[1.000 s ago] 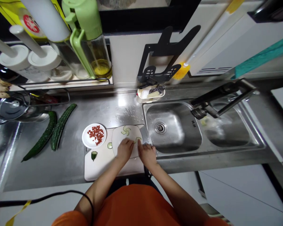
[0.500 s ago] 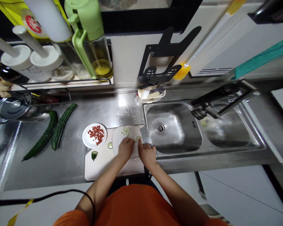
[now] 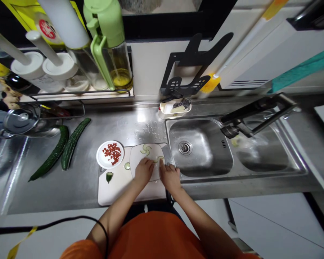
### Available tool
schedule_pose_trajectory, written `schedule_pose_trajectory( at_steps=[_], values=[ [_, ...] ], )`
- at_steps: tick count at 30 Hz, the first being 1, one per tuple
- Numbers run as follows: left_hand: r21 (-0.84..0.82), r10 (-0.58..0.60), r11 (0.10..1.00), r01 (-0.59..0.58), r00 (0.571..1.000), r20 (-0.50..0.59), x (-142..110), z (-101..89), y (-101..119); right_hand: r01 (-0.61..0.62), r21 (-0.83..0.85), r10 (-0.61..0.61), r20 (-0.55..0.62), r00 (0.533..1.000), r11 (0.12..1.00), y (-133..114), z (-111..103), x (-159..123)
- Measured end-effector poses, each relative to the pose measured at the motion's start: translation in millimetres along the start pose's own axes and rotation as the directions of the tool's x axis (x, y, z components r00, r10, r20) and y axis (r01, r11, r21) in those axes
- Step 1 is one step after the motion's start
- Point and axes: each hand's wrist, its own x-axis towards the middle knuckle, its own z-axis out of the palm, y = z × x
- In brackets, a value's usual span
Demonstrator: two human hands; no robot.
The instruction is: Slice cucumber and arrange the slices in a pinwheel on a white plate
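A white square plate (image 3: 135, 154) lies on the cutting board (image 3: 115, 192). Near its far edge, thin curved cucumber slices (image 3: 145, 149) form a small swirl. My left hand (image 3: 144, 171) is closed, its fingertips pinching the end of another curved cucumber slice (image 3: 156, 161). My right hand (image 3: 170, 177) reaches in from the right with its index finger stretched out, touching a curved slice (image 3: 161, 157) by the plate's right side. Its other fingers are apart. Left of the plate are a round cucumber slice (image 3: 127, 166) and a cucumber end piece (image 3: 109, 176).
A round white plate (image 3: 99, 157) of chopped red bits overlaps the board's far left corner. Two whole cucumbers (image 3: 52, 156) lie farther left. On the right are a double sink (image 3: 202, 144) and a black faucet (image 3: 243, 115). A condiment rack (image 3: 97, 94) stands behind.
The view has shifted slightly, so everything sits a little farther right. Both hands stay at the plate's right side, and their fingertips have moved only slightly around the slices.
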Motion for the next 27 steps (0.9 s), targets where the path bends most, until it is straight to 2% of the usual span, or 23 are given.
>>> schedule_pose_trajectory(
  at_steps=[5, 9, 12, 16, 20, 27],
  values=[
    [-0.097, -0.059, 0.994, 0.045, 0.986, -0.153, -24, -29.8, -19, 0.007, 0.043, -0.004, -0.058, 0.998, 0.999, 1, 3, -2],
    [-0.060, -0.207, 0.978, 0.199, 0.934, -0.291, -49, -51.7, -48, 0.026, 0.066, -0.023, -0.054, 0.998, 0.997, -2, 4, -3],
    [0.029, -0.289, 0.950, 0.311, 0.910, -0.296, -62, -58.4, -64, 0.048, 0.075, -0.046, -0.029, 0.998, 0.996, -4, 5, -5],
    [0.139, -0.367, 0.899, 0.416, 0.887, -0.281, -67, -57.6, -69, 0.084, 0.081, -0.083, -0.016, 0.996, 0.993, -8, 8, -7],
    [0.173, -0.376, 0.889, 0.424, 0.891, -0.253, -65, -55.3, -65, 0.104, 0.084, -0.103, -0.016, 0.995, 0.991, -12, 9, -9],
    [0.131, -0.375, 0.900, 0.416, 0.891, -0.255, -62, -55.0, -63, 0.118, 0.093, -0.121, 0.029, 0.992, 0.989, -15, 6, -14]
  ],
)
